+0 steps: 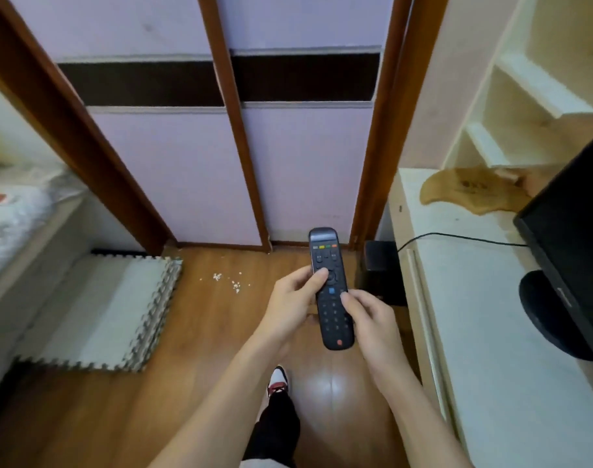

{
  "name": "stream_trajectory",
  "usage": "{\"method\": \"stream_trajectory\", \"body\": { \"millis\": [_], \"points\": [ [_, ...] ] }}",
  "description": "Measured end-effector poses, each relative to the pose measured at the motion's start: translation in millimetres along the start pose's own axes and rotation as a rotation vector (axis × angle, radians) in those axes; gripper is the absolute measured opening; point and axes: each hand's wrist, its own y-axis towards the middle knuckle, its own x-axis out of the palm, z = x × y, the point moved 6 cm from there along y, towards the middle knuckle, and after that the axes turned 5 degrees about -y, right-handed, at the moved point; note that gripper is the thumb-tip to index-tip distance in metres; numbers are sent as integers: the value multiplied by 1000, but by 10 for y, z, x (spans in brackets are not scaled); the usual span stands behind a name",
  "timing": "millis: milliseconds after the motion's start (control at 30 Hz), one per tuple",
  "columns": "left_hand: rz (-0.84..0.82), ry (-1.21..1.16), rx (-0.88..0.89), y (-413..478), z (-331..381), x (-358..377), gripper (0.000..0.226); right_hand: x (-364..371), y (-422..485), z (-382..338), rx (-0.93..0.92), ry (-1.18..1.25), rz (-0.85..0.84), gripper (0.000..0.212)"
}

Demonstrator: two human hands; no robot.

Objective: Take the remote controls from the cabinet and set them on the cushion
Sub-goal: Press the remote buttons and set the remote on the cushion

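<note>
Two hands hold one black remote (pixel 332 305) in the air above the wooden floor (pixel 204 332), just off the front edge of the pale cabinet (pixel 474 298). The left hand (pixel 290 300) grips the remote's left side, thumb pressed on the round pad near its middle. The right hand (pixel 373 322) grips the right side lower down, thumb across the number keys. The remote is face up, with its coloured buttons at the far end and a red button at the near end.

On the cabinet top a dark monitor (pixel 572 238) stands at the right edge, a thin black cable (pixel 457 236) runs across the surface, and a flat wooden board (pixel 470 192) lies near the back. A stack of foam mats (pixel 112 309) sits on the floor at the left, beside the bed (pixel 14 217). White crumbs (pixel 227 280) dot the floor near the wardrobe doors (pixel 193 170).
</note>
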Motion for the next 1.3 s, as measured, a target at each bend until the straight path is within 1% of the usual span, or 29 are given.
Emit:
{"method": "stream_trajectory", "body": {
  "millis": [200,433,667,833,1133,1300],
  "points": [
    [215,-114,24,-8,101,-927,21,952,282,-217,-40,-44,-230,17],
    [377,-187,47,284,251,-2011,20,2047,799,-475,-38,-75,-398,19],
    [504,-301,37,748,526,-3179,21,3262,1485,-780,-23,-125,-508,24],
    [576,-299,43,936,760,-3922,20,4049,1847,-937,-15,-125,-590,26],
    [706,-348,42,1266,911,-4862,22,5109,2381,-1059,-22,-208,-753,27],
    [787,-413,56,1673,1061,-5354,20,5667,2880,-1169,-17,-214,-832,26]
  ]
}}
